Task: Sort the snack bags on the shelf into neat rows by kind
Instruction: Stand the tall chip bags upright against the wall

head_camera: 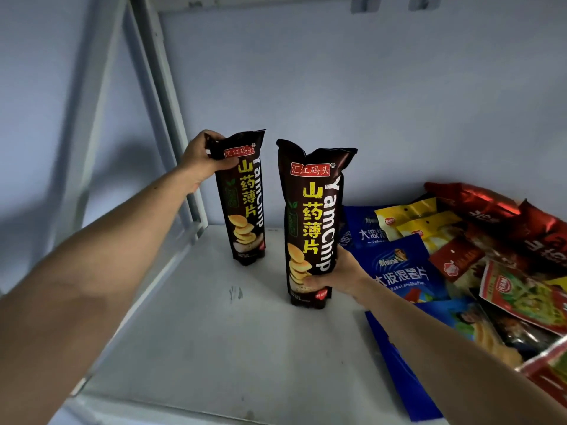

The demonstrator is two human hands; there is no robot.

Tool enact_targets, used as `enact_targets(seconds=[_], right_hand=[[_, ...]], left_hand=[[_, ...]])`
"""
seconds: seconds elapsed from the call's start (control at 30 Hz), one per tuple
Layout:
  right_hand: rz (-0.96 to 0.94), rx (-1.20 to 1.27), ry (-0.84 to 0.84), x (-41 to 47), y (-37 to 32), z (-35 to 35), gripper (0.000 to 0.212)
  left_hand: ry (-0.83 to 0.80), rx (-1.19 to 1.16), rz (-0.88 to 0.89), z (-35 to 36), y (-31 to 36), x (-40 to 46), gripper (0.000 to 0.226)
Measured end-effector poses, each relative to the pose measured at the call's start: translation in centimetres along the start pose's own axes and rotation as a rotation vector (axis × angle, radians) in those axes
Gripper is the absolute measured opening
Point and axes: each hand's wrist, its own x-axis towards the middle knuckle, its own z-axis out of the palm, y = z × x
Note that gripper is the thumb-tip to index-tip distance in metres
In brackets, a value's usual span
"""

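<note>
Step-wise you're right at the start of the yam chip row: your left hand [202, 157] is gripping the crimped top of the far tall dark-brown glossy foil yam chip bag [245, 207], which stands upright near the back-left corner of the white painted metal shelf [214, 332]. Your right hand [340, 274] is wrapped around the lower part of the near tall dark-brown yam chip bag [313, 228], thumb across the front, and that one stands upright just beside the first, closer to you and a bit to the right. I can't really tell if its base is fully seated on the shelf or just touching down.

Next move, I'd say, is to square the two so they line up front to back with labels facing you, then let go gently. These bags are narrow, tall and puffy, so they'll probably tip if you release them off balance. The foil is slick and crinkly too, so a pinch at the top seal gives less control than a hold around the body.

Everything else is waiting: the heap of loose snack bags [478, 265] on the right side of the shelf is a jumble lying flat and overlapping. Blue glossy potato chip bags [402, 271] sit at the near edge of it, yellow small packets [411, 216] behind, shiny red foil bags [478, 197] at the back. So most of the sorting is ahead of you.
</note>
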Motion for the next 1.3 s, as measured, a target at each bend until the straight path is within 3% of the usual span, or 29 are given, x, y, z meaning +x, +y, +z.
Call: enact_targets(seconds=[0.1, 0.23, 0.33, 0.47, 0.57, 0.67, 0.73, 0.87, 1.1, 1.3], right_hand=[[0.002, 0.031, 0.041, 1.0, -0.5, 1.6, 0.084], [0.018, 0.062, 0.084, 2.1, -1.5, 3.7, 0.079], [0.021, 0.058, 0.106, 3.3, -2.4, 5.6, 0.085], [0.031, 0.056, 0.095, 4.7, -3.3, 8.7, 0.099], [0.054, 0.043, 0.111, 5.4, -3.6, 10.0, 0.098], [0.052, 0.014, 0.116, 5.7, -3.9, 10.9, 0.096], [0.041, -0.022, 0.109, 5.4, -4.2, 11.4, 0.097], [0.065, -0.045, 0.104, 3.8, -4.0, 10.3, 0.109], [0.017, -0.071, 0.309, -3.2, -2.2, 0.0, 0.073], [0.025, -0.299, 0.462, -11.6, 1.5, -13.1, 0.062]], left_hand=[[0.011, 0.023, 0.015, -1.0, -1.2, 1.6, 0.062], [-0.06, 0.067, 0.008, -2.2, -2.0, 3.5, 0.102], [-0.114, 0.103, -0.016, -2.8, -2.2, 4.2, 0.109], [-0.113, 0.083, -0.066, -3.9, -3.0, 5.2, 0.085], [0.006, 0.07, -0.084, -4.5, -2.7, 5.8, 0.061], [0.185, 0.12, 0.032, -4.7, -0.9, 6.3, 0.031], [0.221, 0.17, 0.086, -4.8, 0.8, 6.3, 0.03], [0.135, 0.261, 0.205, -3.4, 5.2, 5.1, 0.029], [-0.058, 0.323, 0.409, 6.0, 13.5, -0.6, 0.023], [-0.272, 0.358, 0.453, 19.3, 16.4, -6.8, 0.022]])
